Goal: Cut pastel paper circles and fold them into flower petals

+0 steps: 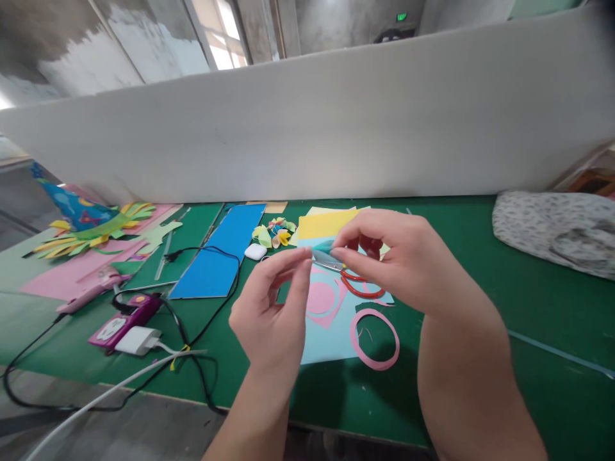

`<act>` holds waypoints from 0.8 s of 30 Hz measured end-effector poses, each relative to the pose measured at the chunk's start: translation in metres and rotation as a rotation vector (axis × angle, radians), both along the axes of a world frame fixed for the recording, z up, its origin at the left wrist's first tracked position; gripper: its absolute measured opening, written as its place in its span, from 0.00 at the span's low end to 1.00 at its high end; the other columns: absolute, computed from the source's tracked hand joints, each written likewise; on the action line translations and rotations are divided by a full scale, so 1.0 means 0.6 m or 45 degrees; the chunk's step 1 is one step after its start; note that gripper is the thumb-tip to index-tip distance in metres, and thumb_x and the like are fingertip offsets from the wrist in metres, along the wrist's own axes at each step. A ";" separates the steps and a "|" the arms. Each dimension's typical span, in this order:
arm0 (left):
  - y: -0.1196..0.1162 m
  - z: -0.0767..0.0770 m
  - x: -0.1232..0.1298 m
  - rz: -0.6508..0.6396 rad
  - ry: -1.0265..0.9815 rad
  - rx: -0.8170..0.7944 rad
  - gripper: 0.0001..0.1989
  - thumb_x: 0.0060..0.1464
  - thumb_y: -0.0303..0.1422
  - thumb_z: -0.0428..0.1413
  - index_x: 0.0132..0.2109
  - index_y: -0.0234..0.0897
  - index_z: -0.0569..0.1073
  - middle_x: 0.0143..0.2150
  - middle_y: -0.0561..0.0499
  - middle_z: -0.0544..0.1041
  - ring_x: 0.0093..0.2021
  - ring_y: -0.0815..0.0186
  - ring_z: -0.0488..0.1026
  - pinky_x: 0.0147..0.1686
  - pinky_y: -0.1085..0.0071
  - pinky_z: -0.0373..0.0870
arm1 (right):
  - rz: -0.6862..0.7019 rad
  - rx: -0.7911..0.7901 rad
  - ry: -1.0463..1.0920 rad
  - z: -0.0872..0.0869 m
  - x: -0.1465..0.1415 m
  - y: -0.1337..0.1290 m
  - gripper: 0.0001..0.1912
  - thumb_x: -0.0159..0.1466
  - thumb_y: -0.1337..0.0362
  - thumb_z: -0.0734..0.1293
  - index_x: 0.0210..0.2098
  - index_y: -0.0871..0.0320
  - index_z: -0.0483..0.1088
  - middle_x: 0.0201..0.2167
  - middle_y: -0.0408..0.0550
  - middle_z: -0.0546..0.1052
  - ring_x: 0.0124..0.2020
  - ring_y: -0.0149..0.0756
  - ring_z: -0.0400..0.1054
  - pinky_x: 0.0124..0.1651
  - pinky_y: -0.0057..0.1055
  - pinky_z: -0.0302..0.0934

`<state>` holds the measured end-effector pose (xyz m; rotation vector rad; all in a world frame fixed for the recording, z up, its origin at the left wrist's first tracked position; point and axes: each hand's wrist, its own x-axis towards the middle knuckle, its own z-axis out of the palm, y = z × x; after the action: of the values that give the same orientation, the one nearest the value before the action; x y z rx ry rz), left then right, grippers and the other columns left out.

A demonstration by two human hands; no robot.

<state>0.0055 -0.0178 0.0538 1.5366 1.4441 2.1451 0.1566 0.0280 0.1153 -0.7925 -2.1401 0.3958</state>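
Note:
A small teal piece (323, 247), thin like paper, is pinched between my two hands above the table. My left hand (276, 301) holds its left end between thumb and fingertips. The right end is in the pinch of my right hand (389, 250). Below them lie scissors with red handles (362, 291), partly hidden by my right hand. Light blue paper (327, 342) lies under the scissors, with a pink paper piece (321, 298) on it. A pink paper ring (375, 366) rests at its right edge. Yellow paper (319, 225) is behind my hands.
On the green table (451, 221) are a paper flower cluster (276, 232), a white case (255, 251), blue board (218, 256), pink glue gun (91, 293), purple power strip (125, 320), cables, a party hat (79, 208) and a patterned cloth item (538, 224). A white partition (298, 134) stands behind.

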 end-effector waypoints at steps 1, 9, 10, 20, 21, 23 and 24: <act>0.000 -0.002 0.000 0.021 0.006 0.007 0.11 0.53 0.27 0.60 0.43 0.47 0.79 0.39 0.56 0.81 0.37 0.70 0.78 0.40 0.73 0.77 | -0.009 -0.002 0.013 0.000 -0.002 0.000 0.06 0.63 0.68 0.67 0.29 0.58 0.71 0.25 0.39 0.73 0.24 0.25 0.62 0.28 0.25 0.55; 0.002 -0.014 0.002 0.116 0.061 -0.018 0.10 0.54 0.31 0.60 0.44 0.46 0.80 0.40 0.53 0.82 0.36 0.66 0.80 0.35 0.71 0.78 | -0.023 0.122 0.010 -0.002 -0.011 -0.001 0.06 0.61 0.71 0.67 0.27 0.60 0.69 0.23 0.38 0.71 0.24 0.24 0.60 0.26 0.24 0.52; 0.002 -0.013 0.003 0.116 0.060 -0.013 0.10 0.54 0.31 0.60 0.44 0.46 0.80 0.40 0.53 0.82 0.35 0.65 0.80 0.34 0.71 0.78 | -0.019 0.138 0.005 -0.002 -0.012 -0.002 0.06 0.61 0.71 0.67 0.27 0.60 0.69 0.23 0.38 0.71 0.24 0.24 0.59 0.27 0.24 0.52; 0.001 -0.011 0.005 0.094 0.046 0.016 0.12 0.53 0.29 0.61 0.45 0.46 0.79 0.39 0.55 0.82 0.36 0.68 0.79 0.32 0.76 0.76 | -0.060 0.179 0.009 -0.003 -0.012 -0.005 0.07 0.61 0.71 0.67 0.27 0.59 0.68 0.23 0.37 0.70 0.23 0.24 0.59 0.27 0.24 0.52; 0.001 -0.010 0.006 0.086 0.039 0.021 0.12 0.53 0.29 0.61 0.44 0.46 0.79 0.39 0.55 0.82 0.36 0.69 0.79 0.33 0.76 0.76 | -0.061 0.180 0.007 -0.002 -0.012 -0.005 0.07 0.61 0.71 0.67 0.27 0.59 0.68 0.23 0.38 0.70 0.23 0.24 0.59 0.27 0.24 0.52; 0.001 -0.006 0.006 0.056 0.012 0.048 0.11 0.54 0.28 0.61 0.44 0.47 0.79 0.39 0.56 0.82 0.37 0.71 0.79 0.36 0.77 0.76 | -0.071 0.180 -0.019 -0.003 -0.011 -0.005 0.06 0.61 0.71 0.67 0.27 0.59 0.68 0.23 0.38 0.70 0.23 0.24 0.59 0.26 0.24 0.51; 0.002 -0.004 0.006 0.045 -0.005 0.069 0.11 0.54 0.28 0.60 0.44 0.46 0.79 0.39 0.56 0.82 0.37 0.71 0.79 0.37 0.76 0.76 | -0.084 0.179 -0.047 -0.003 -0.010 -0.005 0.06 0.62 0.70 0.67 0.27 0.59 0.68 0.23 0.38 0.70 0.23 0.25 0.59 0.26 0.25 0.51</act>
<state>0.0091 -0.0165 0.0515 1.5348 1.4331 2.2241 0.1505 0.0251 0.1134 -0.7931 -2.1437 0.1956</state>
